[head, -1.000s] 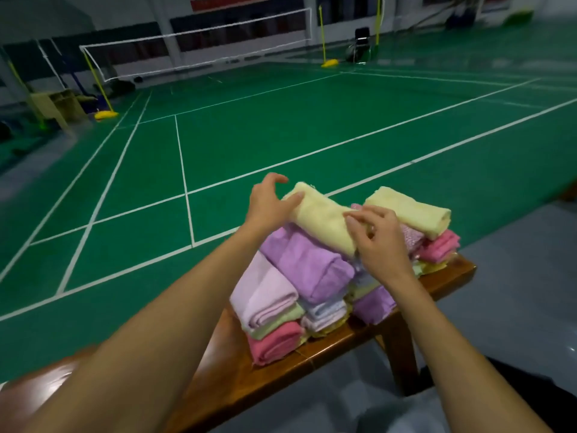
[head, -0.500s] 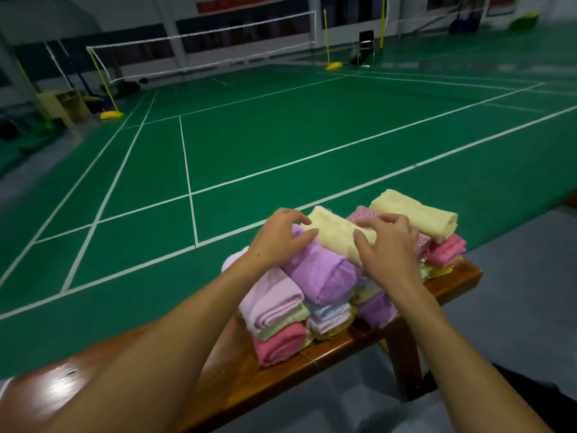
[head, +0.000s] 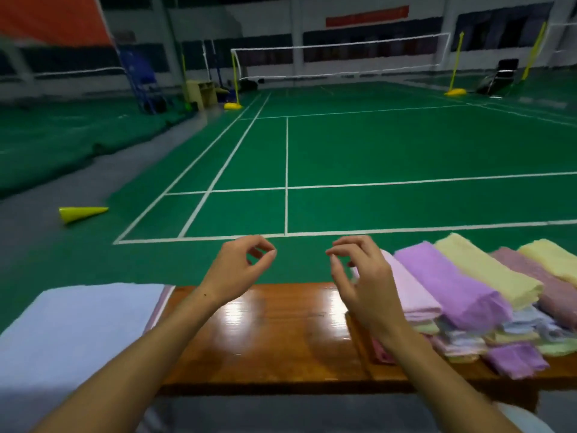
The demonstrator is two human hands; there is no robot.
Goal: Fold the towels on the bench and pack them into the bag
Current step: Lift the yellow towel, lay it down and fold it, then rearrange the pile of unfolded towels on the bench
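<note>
Hovering above the surface, the left hand and right hand held nothing, each grip loosely curled. Folded towels sat stacked at its right end.

Two bare forearms, no sleeves, watch or rings, ending in left hand and right hand.

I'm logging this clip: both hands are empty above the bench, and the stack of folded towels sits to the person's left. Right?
Not quite. The head view shows the stack of folded towels on the person's right, beside the right hand. The left hand and right hand are indeed empty above the bench.
</note>
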